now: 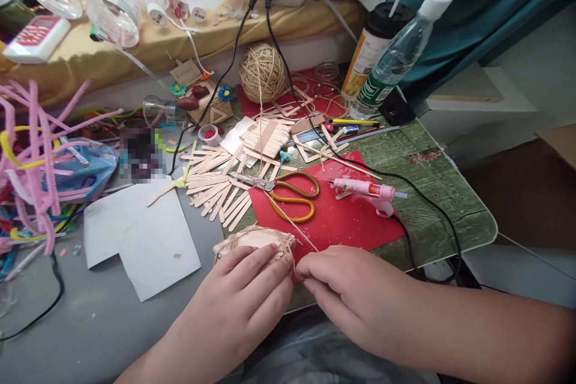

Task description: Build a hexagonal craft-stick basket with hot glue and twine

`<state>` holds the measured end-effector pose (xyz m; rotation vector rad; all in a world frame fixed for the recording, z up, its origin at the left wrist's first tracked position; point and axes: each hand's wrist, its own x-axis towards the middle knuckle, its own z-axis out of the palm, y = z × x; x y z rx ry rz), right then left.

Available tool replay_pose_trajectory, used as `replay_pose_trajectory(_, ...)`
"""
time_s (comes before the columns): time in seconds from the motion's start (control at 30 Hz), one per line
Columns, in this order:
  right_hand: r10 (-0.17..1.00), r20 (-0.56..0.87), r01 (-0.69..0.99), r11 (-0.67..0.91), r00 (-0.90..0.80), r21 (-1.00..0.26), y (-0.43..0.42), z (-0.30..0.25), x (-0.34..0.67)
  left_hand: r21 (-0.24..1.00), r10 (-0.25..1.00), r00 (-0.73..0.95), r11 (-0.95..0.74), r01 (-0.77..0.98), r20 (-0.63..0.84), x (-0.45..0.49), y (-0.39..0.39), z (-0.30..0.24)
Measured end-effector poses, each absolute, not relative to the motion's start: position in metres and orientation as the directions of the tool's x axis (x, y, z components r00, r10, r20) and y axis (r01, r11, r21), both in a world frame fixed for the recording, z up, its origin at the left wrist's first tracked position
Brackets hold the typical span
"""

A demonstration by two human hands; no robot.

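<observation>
My left hand (249,294) is closed over a small pale block (252,237) with twine wound around its ends, at the table's near edge. The fingers hide much of the block, so its full shape does not show. Close beside it, my right hand (353,282) pinches a strand of twine (291,222) between thumb and forefinger. The strand runs up past the scissors toward a ball of twine (263,74) at the back. Orange-handled scissors (294,197) lie ahead of my hands, partly on a red sheet (346,231). A pink glue gun (366,188) rests on that sheet.
Wooden craft sticks (216,192) are scattered beyond my hands. A cut white sheet (148,234) and pink pipe cleaners (40,162) lie left. A water bottle (382,78) and a lidded cup (366,48) stand back right. The glue gun's black cord (405,177) crosses the table.
</observation>
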<state>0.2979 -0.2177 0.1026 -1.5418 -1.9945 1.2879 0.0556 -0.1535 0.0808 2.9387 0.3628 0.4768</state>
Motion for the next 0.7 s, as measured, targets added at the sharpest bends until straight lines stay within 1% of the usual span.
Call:
replay_pose_trajectory(0.13, 0.920, -0.183, 0.535, 0.033, -0.347, -0.844, -0.224, 0.095, 0.292, 0.222, 0.281, 0.915, -0.950, 0.222, 0.288, 0.054, -0.153, 0.082)
replay_pose_trajectory(0.27, 0.929, -0.133, 0.498, 0.061, -0.346, -0.865, -0.227, 0.091, 0.289, 0.268, 0.316, 0.894, -0.934, 0.235, 0.317, 0.055, -0.153, 0.082)
replay_pose_trajectory(0.53, 0.930, -0.065, 0.486, 0.129, -0.362, -0.864, -0.233, 0.083, 0.284, 0.280, 0.353, 0.870, -0.923, 0.264, 0.344, 0.057, -0.149, 0.083)
replay_pose_trajectory(0.7, 0.925, -0.012, 0.486, 0.189, -0.381, -0.853, -0.236, 0.077, 0.279, 0.284, 0.383, 0.870, -0.911, 0.299, 0.312, 0.057, -0.148, 0.087)
